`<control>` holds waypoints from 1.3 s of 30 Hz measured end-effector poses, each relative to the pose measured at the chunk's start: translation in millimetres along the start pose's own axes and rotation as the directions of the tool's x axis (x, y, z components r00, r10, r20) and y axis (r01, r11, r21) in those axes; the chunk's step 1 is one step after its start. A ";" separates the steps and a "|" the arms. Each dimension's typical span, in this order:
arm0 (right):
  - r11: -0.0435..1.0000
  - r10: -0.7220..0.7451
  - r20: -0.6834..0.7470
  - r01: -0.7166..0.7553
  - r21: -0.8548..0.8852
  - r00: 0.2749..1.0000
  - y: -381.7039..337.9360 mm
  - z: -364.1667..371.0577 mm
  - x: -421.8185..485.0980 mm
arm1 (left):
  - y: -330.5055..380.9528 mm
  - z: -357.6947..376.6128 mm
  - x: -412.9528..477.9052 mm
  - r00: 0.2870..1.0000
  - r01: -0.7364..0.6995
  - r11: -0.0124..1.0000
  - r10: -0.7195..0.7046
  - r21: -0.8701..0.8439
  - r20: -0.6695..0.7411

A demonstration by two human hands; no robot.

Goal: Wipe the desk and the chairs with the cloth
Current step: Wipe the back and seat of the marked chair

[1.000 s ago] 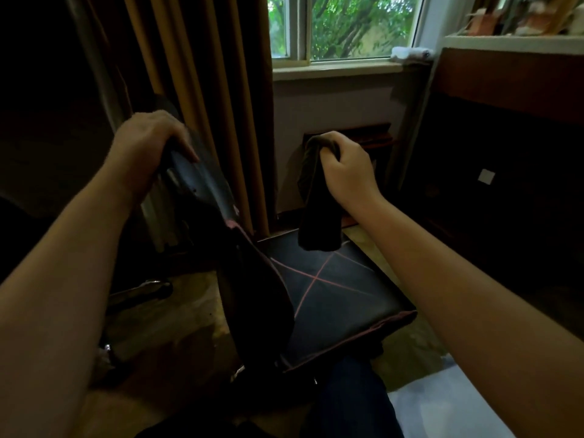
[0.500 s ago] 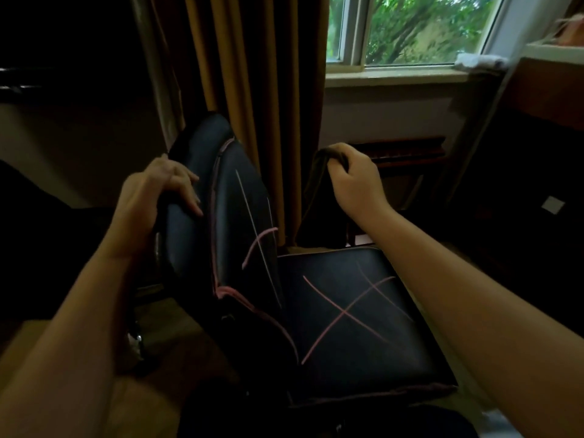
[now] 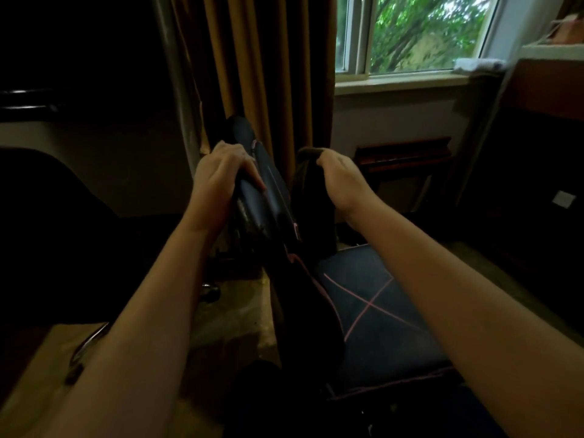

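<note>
Fingers (image 3: 249, 173) curled: left hand (image 3: 221, 175) grips chair (image 3: 268, 203), right hand (image 3: 343, 181) holds cloth (image 3: 311, 197).
Cloth's swung closer to the left fingers, so a wipe looks next.

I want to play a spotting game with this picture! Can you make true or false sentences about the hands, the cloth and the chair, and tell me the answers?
1. The left hand grips the top of the chair's backrest. True.
2. The right hand is empty. False: it holds a dark cloth that hangs down.
3. The seat has pink lines that cross. True.
4. The curtain covers the whole window. False: it hangs to the window's left, and green trees show through the glass.
</note>
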State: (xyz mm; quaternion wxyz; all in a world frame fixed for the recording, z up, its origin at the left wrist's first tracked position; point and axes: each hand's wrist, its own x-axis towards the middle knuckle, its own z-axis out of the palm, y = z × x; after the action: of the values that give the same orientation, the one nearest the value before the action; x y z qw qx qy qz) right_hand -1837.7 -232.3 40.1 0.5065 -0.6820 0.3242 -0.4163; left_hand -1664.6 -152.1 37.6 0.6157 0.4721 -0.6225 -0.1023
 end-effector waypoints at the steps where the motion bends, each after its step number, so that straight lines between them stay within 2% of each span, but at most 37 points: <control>1: 1.000 -0.025 -0.006 0.025 0.018 1.000 -4.6 1.7 5.4 | -2.3 0.1 -0.4 1.000 -0.004 1.000 0.004 -0.009 -0.007; 4: 0.975 -0.176 -0.069 0.183 0.127 0.982 -8.1 9.7 13.2 | -9.1 0.2 -1.1 0.999 -0.001 1.000 0.001 -0.014 -0.033; 6: 0.962 -0.261 -0.067 0.265 0.060 0.963 8.8 21.2 15.3 | -15.6 0.1 0.4 0.999 -0.017 1.000 0.017 -0.005 -0.047; 11: 0.903 -0.380 0.155 0.402 -0.152 0.912 63.8 46.8 14.1 | -30.8 -0.1 3.5 0.992 -0.061 0.998 0.060 -0.001 -0.112; 14: 0.893 -0.348 0.212 0.392 -0.223 0.913 68.9 46.6 14.0 | -30.4 -1.8 3.6 0.991 -0.060 0.998 0.058 -0.013 -0.121; 18: 0.834 -0.360 0.214 0.416 -0.363 0.908 60.4 45.9 16.5 | -27.1 -4.1 11.4 0.994 -0.053 0.995 0.045 -0.080 -0.099; 22: 0.871 -0.375 0.182 0.412 -0.266 0.909 47.8 47.2 -0.2 | -29.1 0.4 9.2 0.983 -0.102 0.987 0.080 -0.125 -0.168; 27: 0.934 -0.326 0.217 0.349 -0.076 0.920 49.2 34.6 -53.0 | -32.0 1.9 6.2 0.979 -0.144 0.984 0.125 -0.106 -0.163; 28: 0.918 -0.343 0.237 0.378 -0.119 0.909 48.6 31.8 -58.1 | -31.6 3.2 6.1 0.978 -0.137 0.985 0.117 -0.110 -0.170; 30: 0.809 -0.435 0.274 0.506 -0.300 0.858 47.1 28.6 -57.2 | -30.8 5.2 6.1 0.977 -0.127 0.986 0.107 -0.104 -0.187; 32: 0.741 -0.495 0.270 0.564 -0.364 0.826 45.4 29.6 -48.1 | -32.1 3.9 7.6 0.979 -0.121 0.988 0.101 -0.100 -0.179; 35: 0.748 -0.495 0.244 0.552 -0.369 0.834 45.5 35.9 -32.3 | -34.6 -1.7 9.5 0.979 -0.116 0.986 0.094 -0.118 -0.178; 39: 0.821 -0.395 0.182 0.435 -0.370 0.900 32.6 46.0 12.5 | -37.1 -0.1 6.4 0.974 -0.089 0.991 0.066 -0.096 -0.217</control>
State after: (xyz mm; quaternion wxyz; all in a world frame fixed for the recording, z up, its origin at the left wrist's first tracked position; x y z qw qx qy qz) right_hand -1791.6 -232.8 5.3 0.2679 -0.8447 0.2210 -0.4073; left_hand -1646.1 -176.4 15.6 0.7066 0.4226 -0.5645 -0.0596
